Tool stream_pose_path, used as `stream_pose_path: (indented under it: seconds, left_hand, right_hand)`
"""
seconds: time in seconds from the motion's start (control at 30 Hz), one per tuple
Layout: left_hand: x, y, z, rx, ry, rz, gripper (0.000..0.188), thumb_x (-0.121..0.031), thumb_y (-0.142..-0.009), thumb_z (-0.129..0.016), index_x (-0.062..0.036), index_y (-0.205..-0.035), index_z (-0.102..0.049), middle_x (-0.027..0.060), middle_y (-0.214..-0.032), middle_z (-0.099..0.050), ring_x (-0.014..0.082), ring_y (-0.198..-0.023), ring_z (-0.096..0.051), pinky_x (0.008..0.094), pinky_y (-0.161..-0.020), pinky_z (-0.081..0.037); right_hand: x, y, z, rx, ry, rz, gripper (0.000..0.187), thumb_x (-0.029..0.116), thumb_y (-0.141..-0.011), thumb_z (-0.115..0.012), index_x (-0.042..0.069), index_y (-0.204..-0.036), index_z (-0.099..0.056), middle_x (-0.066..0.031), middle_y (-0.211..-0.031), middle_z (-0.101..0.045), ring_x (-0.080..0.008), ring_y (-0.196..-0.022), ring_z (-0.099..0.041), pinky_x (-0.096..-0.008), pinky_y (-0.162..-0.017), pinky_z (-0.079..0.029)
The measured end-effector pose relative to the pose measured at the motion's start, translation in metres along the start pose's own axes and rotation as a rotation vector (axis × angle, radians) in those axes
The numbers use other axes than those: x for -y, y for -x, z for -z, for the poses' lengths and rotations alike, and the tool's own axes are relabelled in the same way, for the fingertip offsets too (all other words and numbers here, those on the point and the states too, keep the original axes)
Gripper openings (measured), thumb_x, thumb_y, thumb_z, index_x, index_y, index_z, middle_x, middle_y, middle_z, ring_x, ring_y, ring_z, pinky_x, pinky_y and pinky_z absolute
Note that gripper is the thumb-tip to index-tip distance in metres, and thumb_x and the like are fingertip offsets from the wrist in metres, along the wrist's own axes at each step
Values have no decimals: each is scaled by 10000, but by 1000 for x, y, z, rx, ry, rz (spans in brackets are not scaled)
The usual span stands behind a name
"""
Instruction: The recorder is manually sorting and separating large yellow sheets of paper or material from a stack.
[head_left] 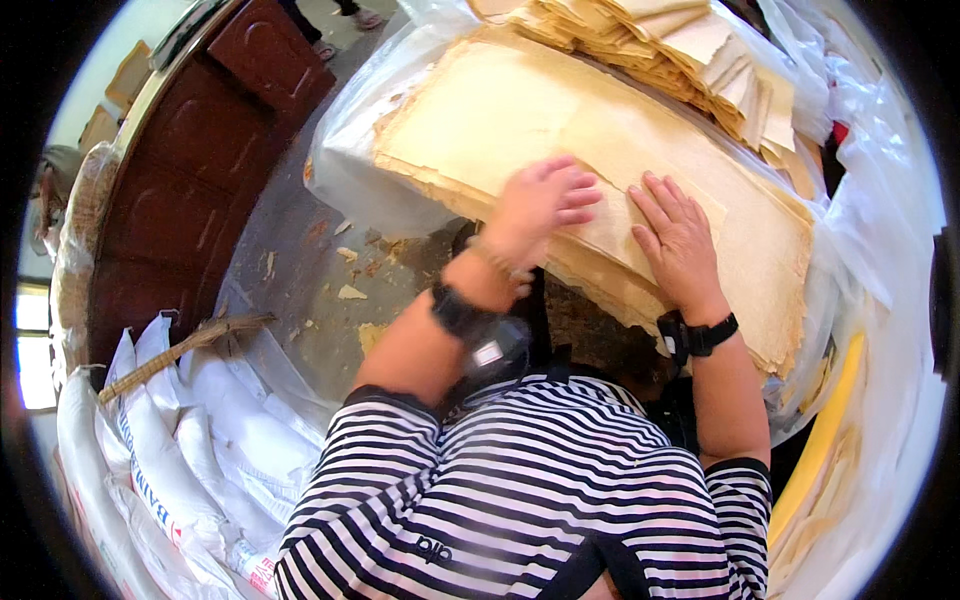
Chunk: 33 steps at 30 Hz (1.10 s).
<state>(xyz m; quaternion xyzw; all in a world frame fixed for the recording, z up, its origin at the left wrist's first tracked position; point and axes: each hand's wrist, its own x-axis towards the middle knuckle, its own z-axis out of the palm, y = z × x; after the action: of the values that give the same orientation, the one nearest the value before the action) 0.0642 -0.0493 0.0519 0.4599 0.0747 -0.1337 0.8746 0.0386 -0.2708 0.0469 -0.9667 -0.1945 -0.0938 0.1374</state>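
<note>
Littered floor lies beside the stack of tan sheets. On it the right hand rests flat, fingers slightly spread; over it the left hand, blurred, has fingers loosely apart, contact unclear. Sideways dragging could tear ragged edges, near the plastic wrap.

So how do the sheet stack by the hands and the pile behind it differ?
The near stack lies fairly flat and even, while the far pile is fanned out in loose, overlapping layers. The right hand rests on the near stack; neither hand touches the far pile. Both are made of thin, tan sheets with ragged edges.
</note>
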Motion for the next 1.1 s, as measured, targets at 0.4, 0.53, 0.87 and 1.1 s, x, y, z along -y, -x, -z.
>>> stream_pose_path:
  seconds: [0.4, 0.53, 0.87, 1.1]
  left_hand:
    - [-45, 12, 163, -524, -646, -353, 250, -175, -964, -557, -17, -1117, -675, 54, -809, -715, 100, -646, -655, 226, -495, -445]
    - [-62, 5, 162, -529, -308, -199, 248, -213, -943, -612, 6, -1050, -660, 84, -760, -700, 126, -569, -628, 240, -504, -470]
    - [-63, -19, 159, -661, -858, -477, 233, -277, -885, -722, -52, -845, -673, 7, -664, -641, 120, -605, -652, 242, -520, -448]
    - [-69, -16, 145, -806, -1327, -569, 136, -183, -837, -696, -50, -821, -669, 56, -712, -683, 175, -689, -677, 332, -641, -525]
  right_hand:
    - [1, 3, -8, -48, 46, 16, 415, 294, -961, -608, 209, -1368, -605, -46, -1509, -484, -266, -1431, -383, -489, -1191, -243]
    - [2, 3, -6, -46, 37, 15, 417, 298, -961, -614, 218, -1370, -605, -36, -1511, -483, -260, -1436, -380, -486, -1193, -241]
    - [0, 2, -8, -59, 33, 16, 416, 304, -961, -615, 229, -1370, -604, -29, -1515, -478, -255, -1439, -376, -488, -1192, -248]
    - [-1, 2, -7, -71, 39, 10, 414, 309, -955, -620, 228, -1361, -609, -29, -1506, -487, -260, -1426, -393, -489, -1187, -260]
